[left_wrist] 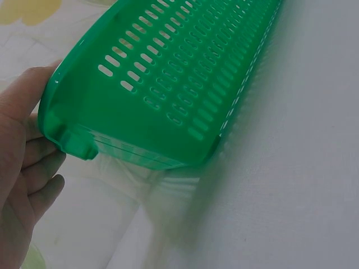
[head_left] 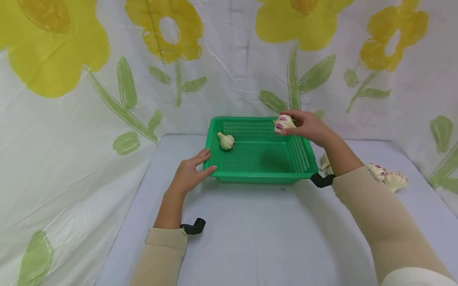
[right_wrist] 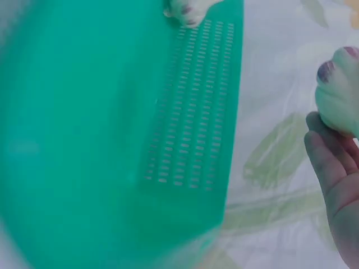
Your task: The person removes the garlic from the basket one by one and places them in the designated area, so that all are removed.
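A garlic bulb (head_left: 284, 124) with purple-streaked skin is gripped between the thumb and fingers of my right hand (head_left: 309, 128), held over the back right part of the green plastic basket (head_left: 257, 175). The same garlic shows at the right edge of the right wrist view, above the fingers (right_wrist: 331, 162). My left hand (head_left: 188, 173) holds the basket's front left corner, thumb at the rim and fingers along the left side. Inside the basket, toward the back left, lies another garlic bulb (head_left: 226, 141).
More garlic bulbs (head_left: 395, 181) lie on the table (head_left: 232, 230) right of the basket, partly hidden by my right forearm. Behind the table hangs a white sheet (head_left: 229, 87) with yellow flowers. Black cameras (head_left: 194, 227) sit on both wrists.
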Available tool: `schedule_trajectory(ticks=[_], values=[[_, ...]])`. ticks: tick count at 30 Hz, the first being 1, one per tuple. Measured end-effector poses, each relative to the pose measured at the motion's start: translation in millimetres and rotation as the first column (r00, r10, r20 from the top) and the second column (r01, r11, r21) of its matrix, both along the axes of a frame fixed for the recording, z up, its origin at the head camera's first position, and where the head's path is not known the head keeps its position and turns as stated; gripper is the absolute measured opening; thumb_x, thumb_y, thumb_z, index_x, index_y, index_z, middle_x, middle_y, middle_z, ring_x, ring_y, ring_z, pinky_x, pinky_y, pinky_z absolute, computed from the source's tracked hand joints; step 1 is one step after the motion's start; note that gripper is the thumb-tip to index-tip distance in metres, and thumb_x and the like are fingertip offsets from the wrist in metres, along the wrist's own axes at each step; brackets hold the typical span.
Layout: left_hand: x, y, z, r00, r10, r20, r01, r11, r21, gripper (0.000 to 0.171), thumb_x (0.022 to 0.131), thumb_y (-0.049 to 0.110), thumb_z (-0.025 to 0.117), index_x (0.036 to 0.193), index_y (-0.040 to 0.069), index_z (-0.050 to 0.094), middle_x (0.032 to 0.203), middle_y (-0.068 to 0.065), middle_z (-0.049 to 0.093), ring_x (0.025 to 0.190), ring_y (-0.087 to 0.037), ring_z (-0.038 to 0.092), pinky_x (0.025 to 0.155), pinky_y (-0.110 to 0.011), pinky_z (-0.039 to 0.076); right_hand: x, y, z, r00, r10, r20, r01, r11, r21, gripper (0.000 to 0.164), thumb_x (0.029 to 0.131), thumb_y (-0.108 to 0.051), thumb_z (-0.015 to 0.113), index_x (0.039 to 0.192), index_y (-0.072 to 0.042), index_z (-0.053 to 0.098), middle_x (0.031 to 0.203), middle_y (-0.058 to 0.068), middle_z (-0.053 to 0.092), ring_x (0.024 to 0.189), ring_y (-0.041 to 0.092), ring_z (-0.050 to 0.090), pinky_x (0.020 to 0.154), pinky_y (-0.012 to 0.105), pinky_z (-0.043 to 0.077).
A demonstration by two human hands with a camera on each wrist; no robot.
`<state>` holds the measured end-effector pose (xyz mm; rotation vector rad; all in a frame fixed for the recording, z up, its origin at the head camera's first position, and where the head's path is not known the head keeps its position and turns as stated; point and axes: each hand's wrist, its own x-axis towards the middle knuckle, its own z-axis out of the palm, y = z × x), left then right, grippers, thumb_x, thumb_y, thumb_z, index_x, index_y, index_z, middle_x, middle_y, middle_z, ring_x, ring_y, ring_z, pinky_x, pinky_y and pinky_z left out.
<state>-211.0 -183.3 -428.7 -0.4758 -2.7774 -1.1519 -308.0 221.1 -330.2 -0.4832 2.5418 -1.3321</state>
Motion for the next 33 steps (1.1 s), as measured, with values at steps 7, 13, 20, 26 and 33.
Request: schedule_trajectory(ticks=[7, 13, 20, 26, 33], values=[[0.0, 1.0, 1.0, 1.0, 0.0, 0.016, 0.0, 1.0, 0.003, 0.065, 0.09, 0.05, 0.067, 0.142, 0.014, 0.053, 0.153, 0.006, 0.043, 0.142, -0.017, 0.04, 0.113, -0.045, 0.038, 25.7, 41.2, -18.1, 0.989, -0.142, -0.038, 0.139, 0.988, -0.063, 0.066, 0.089, -0.034, 0.074, 0.148, -0.024, 0.046, 0.122, -0.001, 0.06, 0.103, 0.009, 0.062, 0.082, 0.016, 0.053], [0.1, 1.0, 2.4, 1.0, 0.001, 0.0, -0.001, 1.0, 0.01, 0.065, 0.09, 0.048, 0.068, 0.141, 0.01, 0.055, 0.152, 0.004, 0.045, 0.142, -0.02, 0.041, 0.112, -0.047, 0.039, 48.9, 77.7, -30.6, 0.967, -0.254, -0.019, 0.251, 0.963, -0.095, 0.066, 0.091, -0.033, 0.071, 0.15, -0.028, 0.041, 0.12, -0.013, 0.059, 0.104, 0.001, 0.059, 0.08, 0.012, 0.051], [-0.8, 0.7, -0.2, 1.0, -0.003, 0.0, 0.003, 1.0, 0.013, 0.068, 0.09, 0.051, 0.067, 0.142, 0.01, 0.054, 0.152, 0.005, 0.044, 0.142, -0.018, 0.04, 0.113, -0.046, 0.039, 73.4, 117.3, -46.4, 0.929, -0.369, -0.02, 0.368, 0.929, -0.037, 0.066, 0.092, -0.041, 0.069, 0.151, -0.036, 0.039, 0.139, -0.011, 0.047, 0.108, -0.002, 0.05, 0.077, 0.005, 0.045], [-1.4, -0.5, -1.6, 1.0, 0.004, -0.002, -0.004, 1.0, 0.019, 0.066, 0.09, 0.052, 0.067, 0.142, 0.013, 0.054, 0.152, 0.007, 0.044, 0.142, -0.017, 0.04, 0.112, -0.046, 0.039, 87.9, 139.7, -64.7, 0.898, -0.439, 0.011, 0.439, 0.896, -0.065, 0.069, 0.091, -0.041, 0.07, 0.151, -0.033, 0.039, 0.142, -0.007, 0.044, 0.112, -0.001, 0.046, 0.078, 0.002, 0.045], [-2.8, 0.3, -2.4, 1.0, -0.003, -0.002, 0.003, 1.0, 0.028, 0.065, 0.09, 0.049, 0.068, 0.141, 0.011, 0.055, 0.151, 0.006, 0.045, 0.142, -0.018, 0.041, 0.112, -0.047, 0.04, 106.7, 163.7, -86.4, 0.877, -0.476, 0.064, 0.481, 0.868, -0.124, 0.068, 0.091, -0.03, 0.072, 0.152, -0.026, 0.04, 0.138, -0.018, 0.046, 0.104, -0.016, 0.05, 0.077, 0.004, 0.048]])
